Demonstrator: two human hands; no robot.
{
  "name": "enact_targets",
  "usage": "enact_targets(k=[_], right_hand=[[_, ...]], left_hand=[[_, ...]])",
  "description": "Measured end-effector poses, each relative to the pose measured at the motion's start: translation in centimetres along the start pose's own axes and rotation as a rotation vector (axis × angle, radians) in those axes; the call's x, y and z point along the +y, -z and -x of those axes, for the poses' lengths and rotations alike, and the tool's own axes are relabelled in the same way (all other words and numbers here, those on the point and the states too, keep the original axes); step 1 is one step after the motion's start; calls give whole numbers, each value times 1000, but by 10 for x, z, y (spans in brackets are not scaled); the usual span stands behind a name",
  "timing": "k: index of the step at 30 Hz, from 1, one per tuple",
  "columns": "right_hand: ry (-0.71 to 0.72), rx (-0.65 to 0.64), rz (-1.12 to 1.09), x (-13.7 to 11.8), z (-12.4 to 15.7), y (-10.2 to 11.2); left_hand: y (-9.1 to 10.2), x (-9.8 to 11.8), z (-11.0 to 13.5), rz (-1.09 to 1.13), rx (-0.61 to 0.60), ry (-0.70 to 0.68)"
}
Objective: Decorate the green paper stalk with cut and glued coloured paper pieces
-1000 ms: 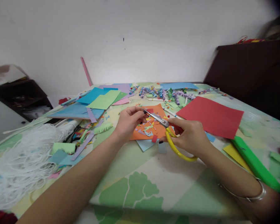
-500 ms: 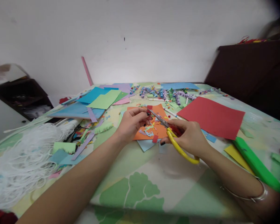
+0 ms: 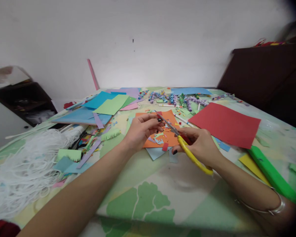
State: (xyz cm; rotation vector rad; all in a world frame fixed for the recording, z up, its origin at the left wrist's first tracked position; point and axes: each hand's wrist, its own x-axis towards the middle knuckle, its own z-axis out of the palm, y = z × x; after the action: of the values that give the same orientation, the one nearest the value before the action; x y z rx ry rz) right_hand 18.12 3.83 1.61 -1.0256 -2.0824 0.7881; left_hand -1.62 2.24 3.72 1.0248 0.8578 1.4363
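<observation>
My right hand (image 3: 199, 144) is wrapped round the yellow handles of a pair of scissors (image 3: 192, 156). Their blades point up and left, nearly closed, with the tips beside my left hand (image 3: 144, 130). Thumb and fingers of that left hand are pinched together; whatever is between them is too small to make out. Both hands are over an orange paper sheet (image 3: 148, 144) strewn with tiny coloured paper scraps (image 3: 159, 141). A small red paper piece (image 3: 165, 146) lies at its near edge, and a dark red bit shows behind the blade tips.
A red paper sheet (image 3: 227, 125) and a green flat bar (image 3: 273, 174) lie on the right. Tangled white cord (image 3: 24, 174) covers the table's left side. Blue (image 3: 98, 100) and green sheets (image 3: 111, 104) are stacked farther back, near curled fringed paper rolls (image 3: 172, 98) and marker pens (image 3: 184, 120).
The scissor blades have come slightly closer together. Both hands otherwise keep nearly the same place, and the whole view has shifted a little.
</observation>
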Motion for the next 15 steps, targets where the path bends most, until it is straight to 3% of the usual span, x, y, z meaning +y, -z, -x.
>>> enact_targets(k=[15], right_hand=[[1,2,80,-5,0,2]], left_hand=[[1,-2,-1,-43,-19,-12]])
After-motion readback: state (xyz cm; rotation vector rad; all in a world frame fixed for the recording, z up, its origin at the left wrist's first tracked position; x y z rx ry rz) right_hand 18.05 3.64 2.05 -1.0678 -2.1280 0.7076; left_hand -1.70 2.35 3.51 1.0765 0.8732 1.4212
